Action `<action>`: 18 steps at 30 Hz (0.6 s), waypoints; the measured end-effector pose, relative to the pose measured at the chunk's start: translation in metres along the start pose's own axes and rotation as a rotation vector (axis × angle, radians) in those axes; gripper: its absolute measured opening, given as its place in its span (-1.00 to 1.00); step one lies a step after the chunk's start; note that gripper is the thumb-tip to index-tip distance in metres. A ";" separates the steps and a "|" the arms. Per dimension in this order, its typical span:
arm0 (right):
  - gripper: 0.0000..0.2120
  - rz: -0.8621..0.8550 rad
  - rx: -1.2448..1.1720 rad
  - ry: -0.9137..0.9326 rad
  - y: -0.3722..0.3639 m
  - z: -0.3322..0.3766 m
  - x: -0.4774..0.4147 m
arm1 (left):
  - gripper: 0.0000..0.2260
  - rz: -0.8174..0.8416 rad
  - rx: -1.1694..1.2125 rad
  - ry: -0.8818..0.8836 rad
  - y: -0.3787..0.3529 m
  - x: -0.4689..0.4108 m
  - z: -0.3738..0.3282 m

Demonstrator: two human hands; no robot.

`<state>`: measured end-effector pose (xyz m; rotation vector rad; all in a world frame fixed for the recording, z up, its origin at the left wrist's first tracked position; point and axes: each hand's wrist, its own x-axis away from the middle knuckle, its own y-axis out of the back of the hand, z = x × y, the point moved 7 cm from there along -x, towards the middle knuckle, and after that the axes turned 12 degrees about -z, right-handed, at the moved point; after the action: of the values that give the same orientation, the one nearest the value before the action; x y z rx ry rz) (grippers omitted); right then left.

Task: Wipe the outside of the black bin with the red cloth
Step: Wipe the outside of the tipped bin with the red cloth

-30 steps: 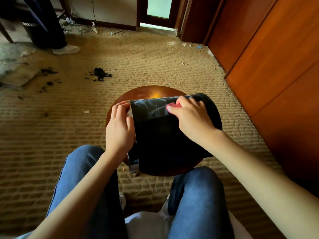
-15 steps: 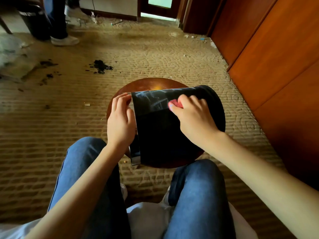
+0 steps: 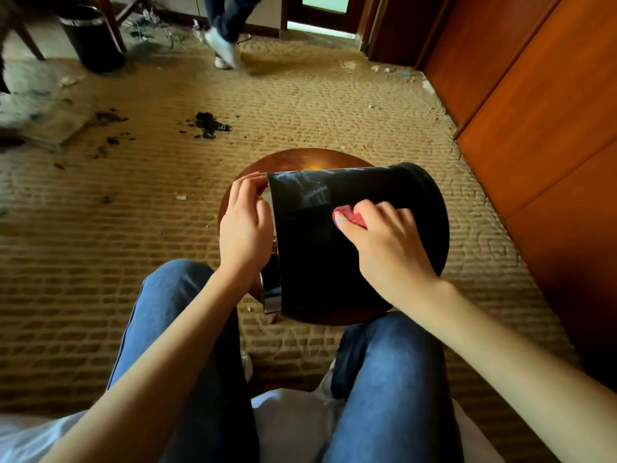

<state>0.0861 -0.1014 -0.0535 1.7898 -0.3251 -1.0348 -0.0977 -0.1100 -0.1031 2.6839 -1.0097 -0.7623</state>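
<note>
Stool point(image 3: 300, 160) under bin point(image 3: 317, 262), left hand point(image 3: 245, 228) at rim point(image 3: 271, 292), red cloth point(image 3: 349, 217) in right hand point(image 3: 390, 248)

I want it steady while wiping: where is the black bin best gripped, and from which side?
Probably its silver-banded rim, from the left: the black bin lies on its side, mouth leftward, so that edge can be hooked, as the left hand does.
</note>
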 end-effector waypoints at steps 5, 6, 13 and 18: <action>-0.64 0.174 -0.003 -0.087 -0.018 -0.003 -0.055 | -0.62 -0.005 0.016 -0.021 0.003 0.006 -0.001; -0.67 0.172 0.005 -0.082 -0.021 -0.001 -0.061 | -0.63 -0.003 0.015 -0.031 0.004 0.007 -0.001; -0.55 -0.056 0.047 -0.044 -0.002 0.017 -0.003 | -0.66 -0.032 0.098 -0.009 0.004 0.005 0.004; -0.58 -0.015 -0.014 -0.075 -0.003 0.009 -0.018 | -0.65 -0.043 0.126 -0.021 0.004 0.007 0.003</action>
<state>0.0676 -0.0948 -0.0482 1.7458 -0.3500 -1.1144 -0.0966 -0.1175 -0.1076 2.8183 -1.0419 -0.7601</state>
